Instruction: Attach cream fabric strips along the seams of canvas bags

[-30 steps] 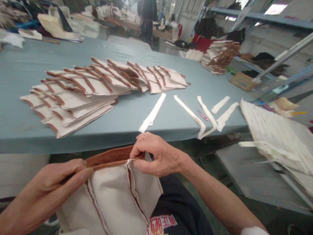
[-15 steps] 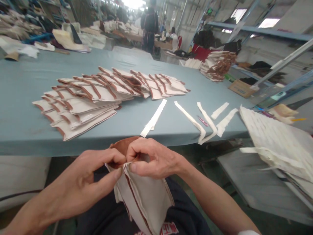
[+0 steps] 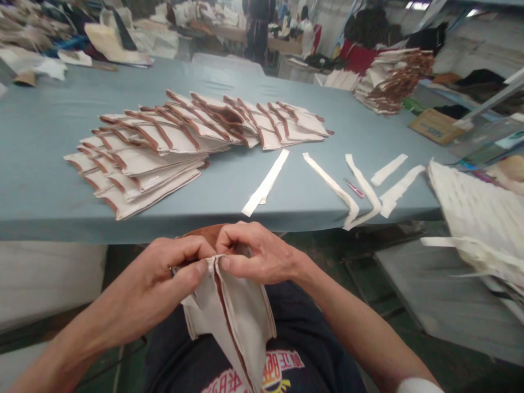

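A cream fabric pouch with brown inner lining (image 3: 241, 311) hangs from both hands in front of my lap, its brown-edged seam running down toward me. My left hand (image 3: 176, 273) pinches the top edge just left of that seam, thumb in front and fingers behind. On the other side of the seam, my right hand (image 3: 256, 254) pinches the same edge, thumb outside and curled fingers inside the opening. The two thumbs nearly meet at the seam. Part of the brown lining shows behind the fingers; the fingertips inside are hidden.
Overlapping cream and brown pouches (image 3: 176, 136) lie across the blue-green table (image 3: 49, 218). Cream fabric strips (image 3: 268, 183) and a small pink tool (image 3: 354, 188) lie nearer its front edge. More pouches are stacked (image 3: 395, 79) at the far right, near a cardboard box (image 3: 436, 126). A person (image 3: 258, 33) stands behind.
The view has tilted down and shifted slightly left. Both hands keep their pinch on the pouch; its lower part now hangs with the seam facing me more squarely.
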A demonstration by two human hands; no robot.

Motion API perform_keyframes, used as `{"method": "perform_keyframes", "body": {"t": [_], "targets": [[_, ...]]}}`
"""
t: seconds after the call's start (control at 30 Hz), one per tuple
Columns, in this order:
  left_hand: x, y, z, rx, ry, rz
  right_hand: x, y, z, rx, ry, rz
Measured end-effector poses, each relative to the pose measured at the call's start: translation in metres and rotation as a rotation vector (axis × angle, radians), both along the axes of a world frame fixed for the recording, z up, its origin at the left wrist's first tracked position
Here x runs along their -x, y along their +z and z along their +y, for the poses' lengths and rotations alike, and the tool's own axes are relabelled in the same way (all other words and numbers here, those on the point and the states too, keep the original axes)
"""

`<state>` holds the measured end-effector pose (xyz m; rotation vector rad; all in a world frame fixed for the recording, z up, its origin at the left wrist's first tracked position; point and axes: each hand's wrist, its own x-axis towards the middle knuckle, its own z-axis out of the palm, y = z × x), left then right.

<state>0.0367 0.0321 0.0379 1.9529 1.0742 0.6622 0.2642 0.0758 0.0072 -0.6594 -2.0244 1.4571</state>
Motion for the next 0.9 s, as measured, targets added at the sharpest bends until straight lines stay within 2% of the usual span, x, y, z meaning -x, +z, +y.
{"method": "perform_keyframes", "body": {"t": [0.17, 0.33, 0.47, 0.57, 0.7, 0.8, 0.9], "targets": [[-0.002, -0.003, -0.002, 0.138, 0.022, -0.063, -0.002, -0.004, -0.001, -0.095, -0.049, 0.064], [0.000, -0.007, -0.003, 0.125, 0.014, -0.122, -0.002, 0.002, -0.006, -0.205, -0.041, 0.053], [0.006, -0.014, -0.004, 0.140, 0.051, -0.122, 0.002, 0.008, -0.008, -0.252, -0.097, -0.030], [0.012, -0.018, -0.006, 0.249, 0.062, -0.137, 0.003, 0.007, -0.006, -0.216, -0.048, -0.027], [0.017, -0.021, -0.007, 0.392, 0.054, -0.170, 0.004, 0.001, -0.003, -0.088, 0.036, 0.031], [0.017, -0.019, -0.008, 0.393, 0.039, -0.168, 0.004, 0.001, -0.004, -0.055, 0.054, 0.045], [0.014, -0.010, -0.009, 0.323, 0.053, -0.104, 0.006, 0.004, -0.008, -0.117, 0.004, 0.012]]}}
